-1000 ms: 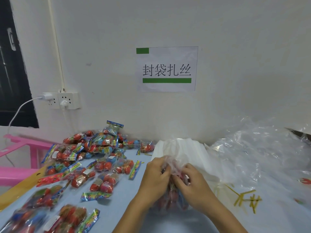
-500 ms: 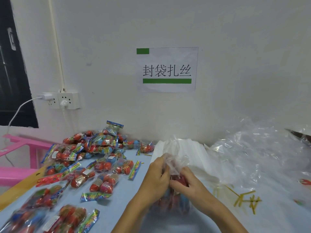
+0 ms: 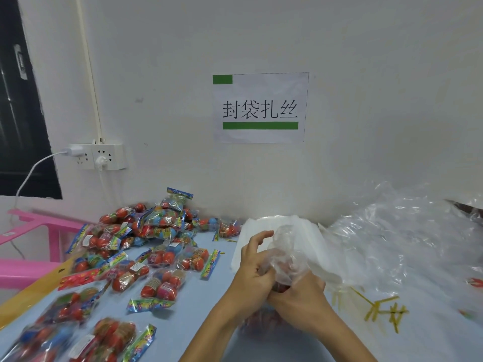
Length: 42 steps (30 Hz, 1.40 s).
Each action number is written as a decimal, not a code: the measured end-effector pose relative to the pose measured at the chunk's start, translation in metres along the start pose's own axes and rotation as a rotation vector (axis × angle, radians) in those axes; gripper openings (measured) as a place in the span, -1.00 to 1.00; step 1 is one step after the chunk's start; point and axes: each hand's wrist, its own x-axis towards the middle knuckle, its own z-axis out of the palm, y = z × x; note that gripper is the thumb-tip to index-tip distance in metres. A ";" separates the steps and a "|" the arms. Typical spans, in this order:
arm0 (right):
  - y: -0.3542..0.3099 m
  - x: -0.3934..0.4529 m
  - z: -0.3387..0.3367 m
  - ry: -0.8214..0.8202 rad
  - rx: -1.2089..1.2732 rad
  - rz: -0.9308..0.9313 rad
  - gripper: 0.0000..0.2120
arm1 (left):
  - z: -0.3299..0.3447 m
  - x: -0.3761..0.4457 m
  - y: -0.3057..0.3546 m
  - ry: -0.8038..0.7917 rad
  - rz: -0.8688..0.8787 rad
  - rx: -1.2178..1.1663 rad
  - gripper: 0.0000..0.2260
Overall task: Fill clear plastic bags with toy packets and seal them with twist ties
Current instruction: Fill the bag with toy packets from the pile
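Observation:
A clear plastic bag (image 3: 283,246) holding red toy packets stands on the blue table (image 3: 201,317) in front of me. Its neck is gathered and sticks up above my hands. My left hand (image 3: 252,270) grips the neck from the left, with one finger lifted. My right hand (image 3: 300,291) grips the bag just below, its fingers curled round the bunched plastic. The bag's lower part with the packets (image 3: 261,320) shows dimly under my wrists. Loose toy packets (image 3: 156,257) lie heaped on the left. Yellow twist ties (image 3: 379,309) lie scattered on the right.
A stack of white flat bags (image 3: 313,246) lies behind my hands. Crumpled clear plastic (image 3: 407,236) fills the right side. A pink plastic stool (image 3: 34,246) stands at the left, beyond the table's yellow edge. A wall with a paper sign (image 3: 260,108) and sockets (image 3: 98,156) closes the back.
The bag's neck has been gathered and drawn upward above my hands. My left hand has risen slightly; my right hand has shifted lower round the bag.

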 end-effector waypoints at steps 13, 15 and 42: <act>0.024 0.016 -0.005 0.165 0.291 0.186 -0.78 | -0.006 0.001 -0.009 0.014 -0.065 0.103 -0.60; 0.028 0.020 -0.010 0.228 0.383 0.280 -0.65 | -0.011 0.002 -0.012 0.010 -0.078 0.147 -0.57; 0.038 0.027 -0.011 0.062 0.497 0.361 -0.58 | -0.015 0.002 -0.035 -0.104 -0.190 0.003 -0.62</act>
